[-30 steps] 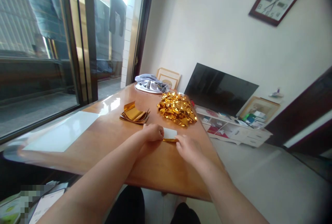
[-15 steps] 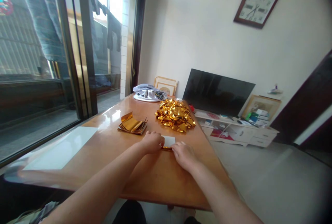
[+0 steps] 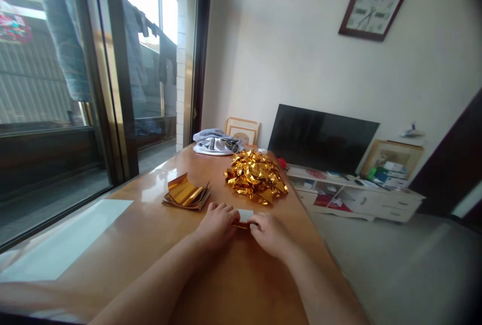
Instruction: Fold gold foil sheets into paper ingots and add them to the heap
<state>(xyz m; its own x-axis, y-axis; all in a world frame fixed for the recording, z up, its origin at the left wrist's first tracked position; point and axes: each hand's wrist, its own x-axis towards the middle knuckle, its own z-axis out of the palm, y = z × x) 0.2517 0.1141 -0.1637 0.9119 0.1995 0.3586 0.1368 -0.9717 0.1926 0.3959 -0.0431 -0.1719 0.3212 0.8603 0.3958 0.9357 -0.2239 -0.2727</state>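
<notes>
A small white card [image 3: 245, 215] lies on the wooden table [image 3: 241, 285] with a strip of gold foil [image 3: 240, 225] along its near edge. My left hand [image 3: 216, 225] and my right hand [image 3: 268, 234] grip it from either side, their fingers pressed on its ends and covering most of it. Whether the foil wraps under the card is hidden. Beyond my left hand lies a stack of gold foil sheets [image 3: 185, 194], its top sheet curling upward. A crumpled heap of gold foil [image 3: 255, 178] sits ahead of my hands, apart from them.
A white sheet [image 3: 66, 239] lies at the table's left, beside a glass door [image 3: 150, 74]. A folded cloth [image 3: 214, 143] and a leaning picture frame [image 3: 242, 131] stand at the far end. A TV [image 3: 322, 139] stands on a low white cabinet [image 3: 357, 199] beyond the right edge.
My hands have moved closer together over the card, covering more of it. The whole view has levelled and shifted slightly as my head moved.
</notes>
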